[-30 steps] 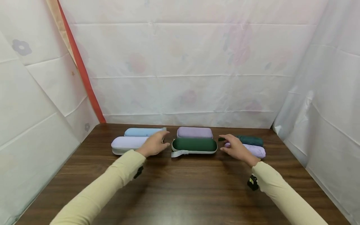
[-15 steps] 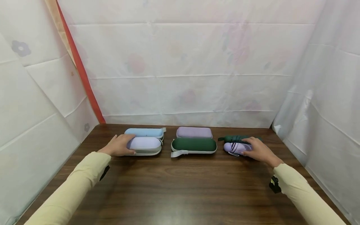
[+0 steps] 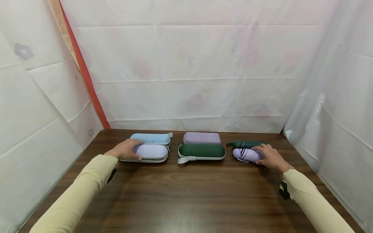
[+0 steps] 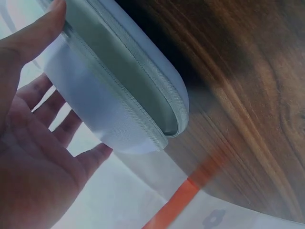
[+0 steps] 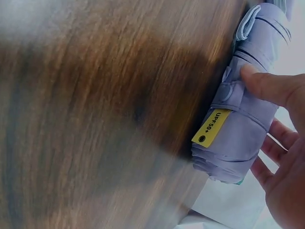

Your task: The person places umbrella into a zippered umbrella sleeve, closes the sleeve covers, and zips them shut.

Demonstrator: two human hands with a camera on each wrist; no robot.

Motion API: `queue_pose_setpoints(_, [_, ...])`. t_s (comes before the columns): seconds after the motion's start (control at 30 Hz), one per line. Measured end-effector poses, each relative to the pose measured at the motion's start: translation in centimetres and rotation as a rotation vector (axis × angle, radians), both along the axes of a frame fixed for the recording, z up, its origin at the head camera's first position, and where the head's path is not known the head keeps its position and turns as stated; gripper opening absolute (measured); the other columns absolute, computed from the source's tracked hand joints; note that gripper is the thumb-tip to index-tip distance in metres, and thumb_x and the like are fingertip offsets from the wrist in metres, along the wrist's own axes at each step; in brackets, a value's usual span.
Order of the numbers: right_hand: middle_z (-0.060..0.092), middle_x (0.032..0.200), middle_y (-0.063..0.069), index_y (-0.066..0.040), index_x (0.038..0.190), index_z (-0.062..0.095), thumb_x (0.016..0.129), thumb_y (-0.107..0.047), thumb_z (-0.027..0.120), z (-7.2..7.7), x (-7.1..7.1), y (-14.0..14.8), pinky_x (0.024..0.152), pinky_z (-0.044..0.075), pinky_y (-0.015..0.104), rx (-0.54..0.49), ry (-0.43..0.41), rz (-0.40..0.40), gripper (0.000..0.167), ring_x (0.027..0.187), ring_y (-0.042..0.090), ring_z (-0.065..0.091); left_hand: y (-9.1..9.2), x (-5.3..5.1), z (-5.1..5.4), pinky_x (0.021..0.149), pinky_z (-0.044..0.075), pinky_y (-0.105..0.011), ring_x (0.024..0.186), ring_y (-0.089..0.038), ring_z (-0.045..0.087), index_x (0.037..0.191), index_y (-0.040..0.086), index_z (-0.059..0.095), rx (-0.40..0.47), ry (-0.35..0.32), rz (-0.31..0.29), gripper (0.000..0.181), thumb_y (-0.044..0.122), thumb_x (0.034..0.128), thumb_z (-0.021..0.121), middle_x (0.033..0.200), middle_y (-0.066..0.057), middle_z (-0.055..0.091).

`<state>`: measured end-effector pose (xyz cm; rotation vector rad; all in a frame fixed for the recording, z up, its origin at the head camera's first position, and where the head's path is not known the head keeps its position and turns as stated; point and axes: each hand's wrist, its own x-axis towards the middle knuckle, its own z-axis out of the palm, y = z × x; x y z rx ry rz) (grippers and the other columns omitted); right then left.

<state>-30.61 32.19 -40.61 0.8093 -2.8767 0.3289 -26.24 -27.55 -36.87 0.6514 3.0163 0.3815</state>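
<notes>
My left hand [image 3: 125, 149] holds the left end of a pale lavender zip case [image 3: 151, 151], thumb at the front and fingers behind. In the left wrist view, the lavender case [image 4: 90, 95] is unzipped, with a gap between lid and base. At the right, my right hand [image 3: 271, 157] grips a lilac folded umbrella [image 3: 247, 155] by its right end. The right wrist view shows the thumb on the near side of the umbrella [image 5: 243, 129] and the fingers behind it. A yellow tag [image 5: 212, 128] marked UPF50+ hangs from it.
Behind the lavender case lies a light blue case [image 3: 150, 138]. A dark green case [image 3: 201, 151] with a grey strap is in the middle, a purple case [image 3: 202, 138] behind it. Just behind the lilac umbrella is a dark green folded umbrella [image 3: 247, 144]. White cloth surrounds the wooden table [image 3: 180, 194].
Both hands have moved outward, the left to the lavender case's left end, the right to the lilac umbrella's right end. The case's lid has since shifted slightly, showing the base rim at left.
</notes>
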Motion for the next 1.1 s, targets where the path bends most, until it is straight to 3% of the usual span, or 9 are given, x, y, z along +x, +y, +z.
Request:
queue_pose_setpoints(0.27, [0.057, 0.11, 0.022, 0.0, 0.12, 0.061, 0.073, -0.017, 0.081, 0.2, -0.3, -0.5, 0.075, 0.041, 0.058, 0.031, -0.005, -0.022, 0.054, 0.098, 0.041, 0.05, -0.3, -0.1, 0.6, 0.089, 0.041, -0.053, 0.11, -0.037, 0.052, 0.127, -0.001, 0.056, 0.059, -0.078, 0.037, 0.063, 0.022, 0.0745, 0.081, 0.124, -0.022, 0.056])
queue_pose_setpoints(0.5, [0.057, 0.11, 0.023, -0.001, 0.119, 0.062, 0.073, -0.017, 0.081, 0.3, -0.3, -0.7, 0.075, 0.04, 0.06, -0.004, -0.002, -0.041, 0.052, 0.097, 0.041, 0.05, -0.6, -0.4, 0.7, 0.087, 0.042, -0.052, 0.105, -0.034, 0.054, 0.127, -0.003, 0.056, 0.031, -0.031, -0.011, 0.059, 0.022, 0.0785, 0.078, 0.122, -0.02, 0.057])
queue_pose_setpoints(0.8, [0.056, 0.11, 0.023, -0.002, 0.12, 0.062, 0.073, -0.017, 0.08, -0.3, 0.0, -0.3, 0.076, 0.04, 0.059, -0.009, -0.012, -0.059, 0.052, 0.098, 0.04, 0.049, 0.2, 0.2, 0.8, 0.082, 0.046, -0.05, 0.097, -0.031, 0.058, 0.12, -0.008, 0.059, 0.029, -0.01, -0.049, 0.053, 0.024, 0.0807, 0.076, 0.112, -0.02, 0.062])
queue_pose_setpoints(1.1, [0.057, 0.109, 0.023, -0.002, 0.12, 0.062, 0.073, -0.015, 0.08, -0.4, 0.2, -0.4, 0.075, 0.039, 0.059, -0.019, 0.016, -0.051, 0.052, 0.096, 0.04, 0.049, 0.1, 0.7, 1.7, 0.084, 0.044, -0.052, 0.102, -0.034, 0.056, 0.126, -0.007, 0.055, 0.046, -0.102, 0.03, 0.059, 0.032, 0.0839, 0.072, 0.118, -0.022, 0.058])
